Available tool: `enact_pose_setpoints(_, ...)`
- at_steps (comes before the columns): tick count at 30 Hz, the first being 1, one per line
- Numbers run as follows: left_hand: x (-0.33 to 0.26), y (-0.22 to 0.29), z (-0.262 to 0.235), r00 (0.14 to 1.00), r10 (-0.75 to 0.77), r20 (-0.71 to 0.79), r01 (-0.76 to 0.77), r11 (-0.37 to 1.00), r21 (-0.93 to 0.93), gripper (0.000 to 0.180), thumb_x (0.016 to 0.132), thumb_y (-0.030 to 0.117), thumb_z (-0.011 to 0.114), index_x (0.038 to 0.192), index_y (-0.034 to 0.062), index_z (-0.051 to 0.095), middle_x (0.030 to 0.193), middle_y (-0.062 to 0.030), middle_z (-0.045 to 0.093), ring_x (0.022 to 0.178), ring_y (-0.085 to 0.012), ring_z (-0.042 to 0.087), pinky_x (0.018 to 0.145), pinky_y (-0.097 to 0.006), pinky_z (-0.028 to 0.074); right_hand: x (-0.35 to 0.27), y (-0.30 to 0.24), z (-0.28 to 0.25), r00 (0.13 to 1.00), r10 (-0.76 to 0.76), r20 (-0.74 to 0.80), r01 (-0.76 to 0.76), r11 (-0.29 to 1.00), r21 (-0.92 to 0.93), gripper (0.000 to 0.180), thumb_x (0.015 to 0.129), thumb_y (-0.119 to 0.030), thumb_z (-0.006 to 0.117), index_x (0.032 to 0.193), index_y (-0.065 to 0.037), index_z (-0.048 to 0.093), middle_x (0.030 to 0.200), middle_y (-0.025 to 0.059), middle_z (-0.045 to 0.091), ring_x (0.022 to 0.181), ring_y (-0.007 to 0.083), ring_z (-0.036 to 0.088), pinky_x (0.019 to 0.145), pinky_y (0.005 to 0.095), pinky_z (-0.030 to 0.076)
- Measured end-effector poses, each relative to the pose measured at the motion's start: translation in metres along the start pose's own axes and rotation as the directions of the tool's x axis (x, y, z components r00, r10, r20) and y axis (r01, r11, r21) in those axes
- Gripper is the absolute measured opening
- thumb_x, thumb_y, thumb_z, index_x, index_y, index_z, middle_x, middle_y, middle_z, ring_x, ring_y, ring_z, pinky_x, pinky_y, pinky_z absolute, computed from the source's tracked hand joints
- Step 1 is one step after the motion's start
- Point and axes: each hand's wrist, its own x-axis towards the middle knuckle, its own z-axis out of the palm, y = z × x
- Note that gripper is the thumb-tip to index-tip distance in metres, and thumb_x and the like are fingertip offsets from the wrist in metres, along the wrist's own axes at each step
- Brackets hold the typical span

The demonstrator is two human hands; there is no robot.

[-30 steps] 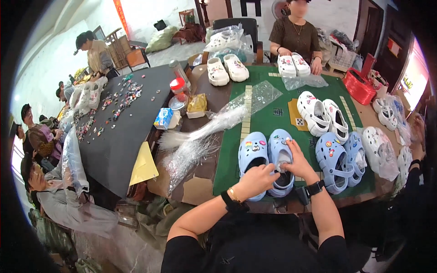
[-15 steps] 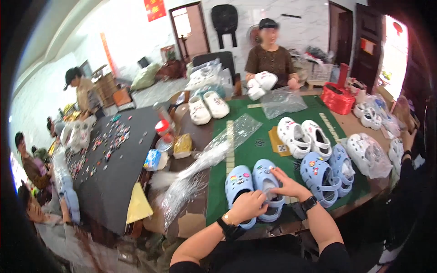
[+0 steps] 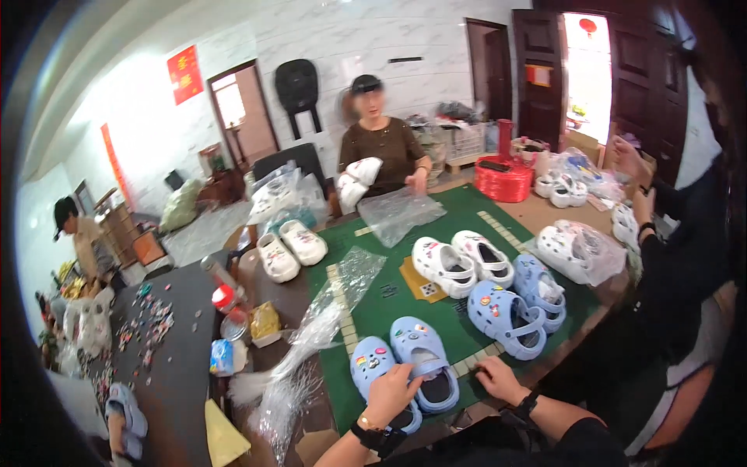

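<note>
At the near edge of the green table point(image 3: 405, 300), our left hand point(image 3: 391, 395) is curled over the heel ends of a pair of light blue clogs point(image 3: 405, 366), fingers pressed down on them where the two shoes meet; whether it pinches a strap we cannot tell. Our right hand point(image 3: 498, 379) lies just beside the pair on the table's near edge, fingers bent and loosely closed, holding nothing we can see. Both clogs carry small coloured charms on the toes.

Left of the pair, a crumpled clear plastic bag point(image 3: 311, 342) trails along the table's left edge. Farther in and to the right sits a second blue pair point(image 3: 517, 303), then a white pair point(image 3: 459, 263) near the table's middle. Toward the right edge, white clogs sit inside a plastic bag point(image 3: 580, 249).

At the far edge, a person in a brown shirt point(image 3: 385, 152) holds white clogs point(image 3: 354, 179) over another clear bag point(image 3: 401, 212). A red basket point(image 3: 504, 179) stands at the far right corner.
</note>
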Motion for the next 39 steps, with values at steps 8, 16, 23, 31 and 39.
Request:
enact_pose_setpoints(8, 0.012, -0.024, 0.011, 0.998, 0.063, -0.028, -0.065, 0.996, -0.063, 0.033, 0.082, 0.032, 0.072, 0.094, 0.0024, 0.065, 0.088, -0.0153, 0.066, 0.079, -0.0365, 0.063, 0.067, -0.045, 0.05, 0.003, -0.002, 0.003, 0.985, -0.156, 0.074, 0.164, 0.98, -0.11, 0.026, 0.087, -0.021, 0.065, 0.103, -0.002, 0.057, 0.106, 0.0161, 0.055, 0.101, 0.0349, 0.054, 0.088, 0.0422, 0.046)
enact_pose_setpoints(16, 0.018, -0.014, -0.008, 0.981, 0.071, 0.178, -0.046, 0.989, -0.142, 0.037, 0.09, 0.032, 0.062, 0.103, -0.0017, 0.065, 0.097, -0.0246, 0.065, 0.088, -0.0439, 0.059, 0.077, -0.047, 0.046, -0.003, 0.003, 0.008, 0.977, -0.211, -0.039, 0.203, 0.969, -0.143, 0.026, 0.085, -0.02, 0.067, 0.094, -0.002, 0.052, 0.102, 0.0156, 0.051, 0.096, 0.0354, 0.053, 0.083, 0.0433, 0.046)
enact_pose_setpoints(23, 0.007, -0.012, -0.007, 0.994, 0.042, 0.106, -0.037, 0.998, -0.049, 0.039, 0.091, 0.034, 0.06, 0.107, -0.0013, 0.065, 0.098, -0.0257, 0.065, 0.091, -0.0438, 0.059, 0.081, -0.046, 0.046, -0.01, 0.002, 0.012, 0.96, -0.275, -0.041, 0.265, 0.95, -0.165, 0.026, 0.082, -0.019, 0.069, 0.092, -0.002, 0.053, 0.099, 0.0156, 0.051, 0.094, 0.0344, 0.052, 0.081, 0.043, 0.046)
enact_pose_setpoints(31, 0.009, -0.051, 0.022, 0.993, 0.111, -0.041, -0.111, 0.994, 0.001, 0.029, 0.078, 0.024, 0.073, 0.09, -0.0013, 0.064, 0.08, -0.0175, 0.066, 0.073, -0.0378, 0.063, 0.066, -0.046, 0.049, -0.006, 0.005, 0.018, 0.945, -0.318, -0.073, 0.302, 0.938, -0.168, 0.026, 0.081, -0.021, 0.07, 0.09, -0.001, 0.055, 0.097, 0.0153, 0.05, 0.093, 0.0345, 0.053, 0.081, 0.043, 0.046)
enact_pose_setpoints(39, 0.016, -0.035, 0.014, 0.993, 0.114, 0.018, -0.115, 0.99, 0.086, 0.029, 0.077, 0.024, 0.073, 0.085, -0.0013, 0.063, 0.077, -0.0172, 0.066, 0.07, -0.0375, 0.063, 0.065, -0.046, 0.048, -0.008, 0.013, 0.018, 0.942, -0.325, -0.081, 0.306, 0.934, -0.187, 0.026, 0.08, -0.021, 0.07, 0.09, -0.001, 0.055, 0.098, 0.0153, 0.051, 0.094, 0.0342, 0.053, 0.082, 0.0433, 0.046)
